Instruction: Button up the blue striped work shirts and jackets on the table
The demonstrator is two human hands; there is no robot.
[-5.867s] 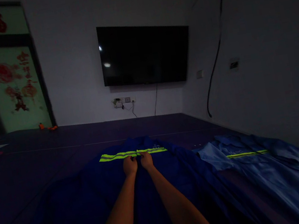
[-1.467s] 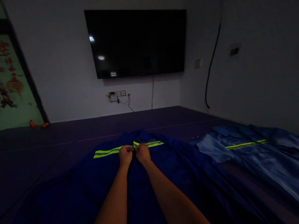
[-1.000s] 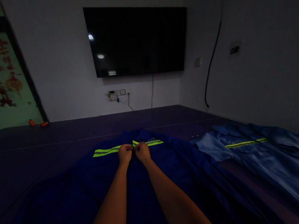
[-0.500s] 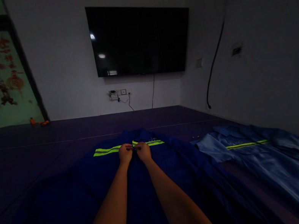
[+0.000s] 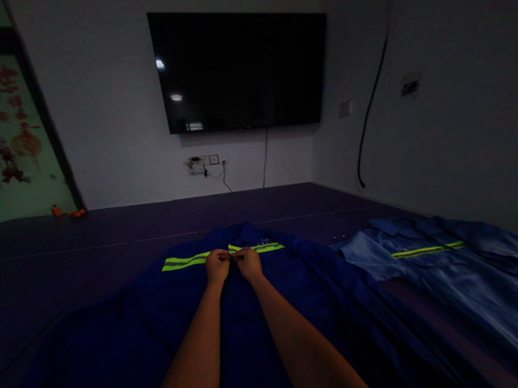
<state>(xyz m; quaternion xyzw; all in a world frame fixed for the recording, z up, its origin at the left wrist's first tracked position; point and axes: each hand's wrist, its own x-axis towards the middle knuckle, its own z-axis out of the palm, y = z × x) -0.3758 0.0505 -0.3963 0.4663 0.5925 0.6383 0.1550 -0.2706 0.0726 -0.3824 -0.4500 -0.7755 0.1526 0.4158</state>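
A dark blue work jacket [image 5: 171,323] lies spread on the floor, its collar pointing away from me. A yellow-green reflective stripe [image 5: 185,261] crosses its chest. At the middle of that stripe, my left hand [image 5: 218,266] and my right hand [image 5: 249,263] almost meet, fingers pinched on the two edges of the front opening. A small flap of stripe stands up just above my right fingers. Whether a button or other fastener sits between the fingertips is too small and dark to tell.
A lighter blue jacket [image 5: 446,274] with its own stripe lies to the right on the dark floor mat [image 5: 153,219]. A television [image 5: 241,66] hangs on the far wall above sockets [image 5: 206,162]. A black cable [image 5: 373,100] runs down the right wall. Small orange objects [image 5: 76,213] lie by the door.
Both hands stay at the same spot on the jacket front. The fingertips have shifted slightly, and the raised flap of stripe looks a little flatter.
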